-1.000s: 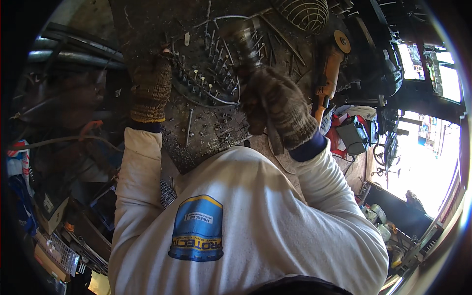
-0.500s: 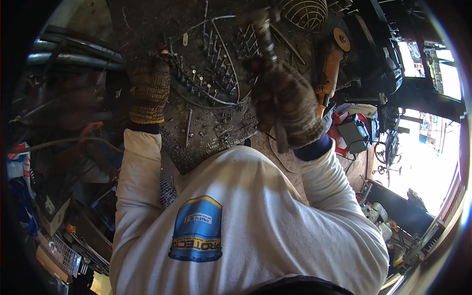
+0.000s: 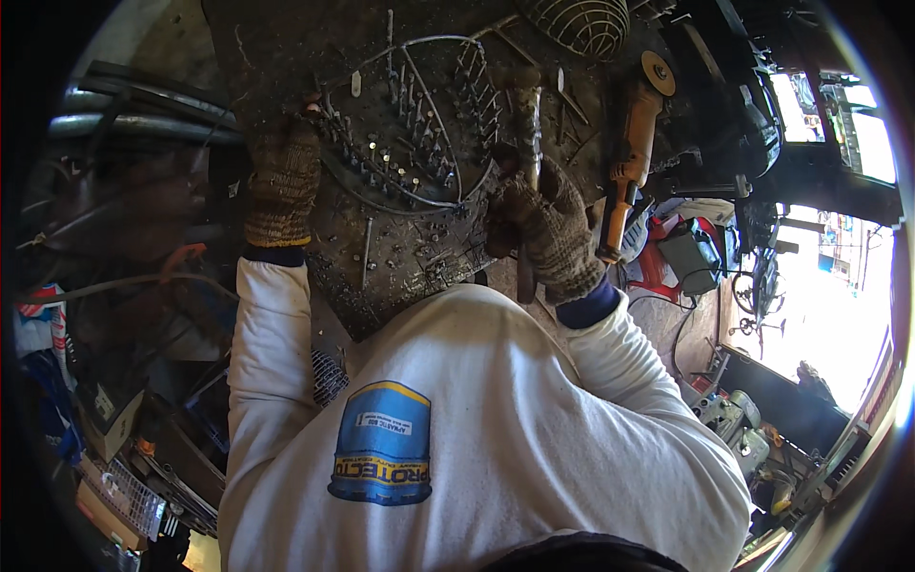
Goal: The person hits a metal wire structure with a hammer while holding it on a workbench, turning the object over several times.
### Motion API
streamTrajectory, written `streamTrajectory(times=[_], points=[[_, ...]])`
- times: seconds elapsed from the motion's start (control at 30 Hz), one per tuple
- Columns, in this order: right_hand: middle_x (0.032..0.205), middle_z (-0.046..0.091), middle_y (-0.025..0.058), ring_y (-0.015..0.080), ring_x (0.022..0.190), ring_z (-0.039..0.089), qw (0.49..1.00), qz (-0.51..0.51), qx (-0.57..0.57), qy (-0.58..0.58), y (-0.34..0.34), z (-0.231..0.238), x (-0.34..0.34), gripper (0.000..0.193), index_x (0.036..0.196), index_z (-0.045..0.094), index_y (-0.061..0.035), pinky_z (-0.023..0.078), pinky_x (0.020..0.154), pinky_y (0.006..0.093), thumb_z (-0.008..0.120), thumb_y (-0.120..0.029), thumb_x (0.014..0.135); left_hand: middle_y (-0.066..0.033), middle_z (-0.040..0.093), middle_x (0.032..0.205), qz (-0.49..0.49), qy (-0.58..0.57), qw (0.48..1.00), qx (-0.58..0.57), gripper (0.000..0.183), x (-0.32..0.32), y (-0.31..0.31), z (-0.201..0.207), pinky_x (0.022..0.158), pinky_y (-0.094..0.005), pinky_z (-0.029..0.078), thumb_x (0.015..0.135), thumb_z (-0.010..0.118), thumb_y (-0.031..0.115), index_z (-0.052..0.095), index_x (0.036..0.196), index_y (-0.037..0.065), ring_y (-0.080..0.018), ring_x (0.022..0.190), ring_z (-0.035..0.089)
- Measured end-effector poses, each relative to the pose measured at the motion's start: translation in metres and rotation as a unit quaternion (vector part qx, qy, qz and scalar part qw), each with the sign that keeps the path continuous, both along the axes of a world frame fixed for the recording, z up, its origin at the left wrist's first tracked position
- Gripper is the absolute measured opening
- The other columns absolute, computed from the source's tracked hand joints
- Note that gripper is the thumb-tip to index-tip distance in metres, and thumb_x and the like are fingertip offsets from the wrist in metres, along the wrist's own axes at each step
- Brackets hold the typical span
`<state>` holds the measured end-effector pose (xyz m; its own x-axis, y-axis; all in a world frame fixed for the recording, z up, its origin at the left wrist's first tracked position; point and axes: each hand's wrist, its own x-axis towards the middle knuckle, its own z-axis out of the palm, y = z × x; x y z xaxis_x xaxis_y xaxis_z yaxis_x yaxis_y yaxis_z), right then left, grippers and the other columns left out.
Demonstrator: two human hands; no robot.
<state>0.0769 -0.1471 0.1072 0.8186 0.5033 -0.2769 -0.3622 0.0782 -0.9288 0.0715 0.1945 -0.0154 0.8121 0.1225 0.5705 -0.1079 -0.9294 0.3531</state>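
My right hand, in a brown knitted glove, is closed round the handle of a hammer. The hammer's head points away from me, over the dark metal worktop. To its left lies a curved frame of bent metal rod, with rows of short upright metal pins standing inside and along it. My left hand, gloved alike, is at the left side of this frame. Its bare fingertips pinch at the bent rod there, though the dark glove hides part of the fingers.
An orange angle grinder lies right of my right hand. A round wire guard sits at the far edge. A loose straight rod and metal scraps lie on the worktop near me. Metal pipes are at the left.
The hammer and my right hand have come a little nearer to me, and the hammer head has shifted right. The frame's right row of pins is now less covered. My left hand has barely moved.
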Motion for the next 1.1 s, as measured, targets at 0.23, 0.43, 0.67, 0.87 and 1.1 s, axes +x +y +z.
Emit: streamTrajectory(times=[0.23,0.43,0.67,0.87,1.1], points=[[0.091,0.067,0.0051,0.0141,0.073,0.066,0.993,-0.105,0.054,0.02,-0.027,-0.041,-0.016,0.053,0.138,0.051,-0.0025,0.055,0.063,0.0299,0.073,-0.027,0.096,-0.0127,0.07,0.122,0.03,0.073,0.948,-0.309,0.038,0.002,-0.028,0.04,0.101,-0.0372,0.049,0.104,0.06,0.033,0.065,0.13,0.007,-0.0266,0.115,0.064],[0.089,0.065,0.0039,0.0135,0.071,0.065,0.99,-0.137,-0.023,0.032,-0.043,-0.047,-0.018,0.054,0.138,0.053,-0.0005,0.055,0.061,0.0281,0.071,-0.03,0.096,-0.0146,0.065,0.132,0.048,0.101,0.979,-0.171,0.034,-0.009,-0.012,0.022,0.103,-0.0414,0.049,0.106,0.054,0.024,0.061,0.136,0.011,-0.0309,0.121,0.062],[0.088,0.065,0.0024,0.0126,0.072,0.065,0.988,-0.125,-0.004,0.091,-0.047,-0.044,-0.019,0.027,0.115,0.058,-0.0066,0.054,0.062,0.0267,0.071,-0.022,0.096,-0.0149,0.06,0.138,0.003,0.051,0.998,-0.036,0.036,-0.009,0.009,-0.011,0.105,-0.0457,0.048,0.106,0.049,0.014,0.057,0.142,0.015,-0.0336,0.123,0.06],[0.087,0.065,0.0023,0.0129,0.073,0.064,0.976,-0.177,0.045,0.12,-0.049,-0.054,-0.01,0.025,0.11,0.06,-0.0045,0.055,0.064,0.0288,0.071,-0.021,0.096,-0.0143,0.069,0.126,0.103,0.12,0.961,-0.225,0.03,0.001,-0.007,0.003,0.098,-0.0398,0.052,0.107,0.05,0.018,0.066,0.131,0.008,-0.029,0.113,0.066],[0.098,0.066,0.0028,0.0124,0.085,0.065,0.991,-0.116,0.002,0.07,-0.036,-0.07,-0.004,0.036,0.125,0.059,-0.003,0.056,0.075,0.0283,0.071,-0.021,0.096,-0.01,0.069,0.129,0.031,-0.005,0.962,0.273,0.034,-0.017,0.049,-0.04,0.101,-0.0324,0.05,0.11,0.045,0.024,0.065,0.132,0.007,-0.0187,0.117,0.065]])
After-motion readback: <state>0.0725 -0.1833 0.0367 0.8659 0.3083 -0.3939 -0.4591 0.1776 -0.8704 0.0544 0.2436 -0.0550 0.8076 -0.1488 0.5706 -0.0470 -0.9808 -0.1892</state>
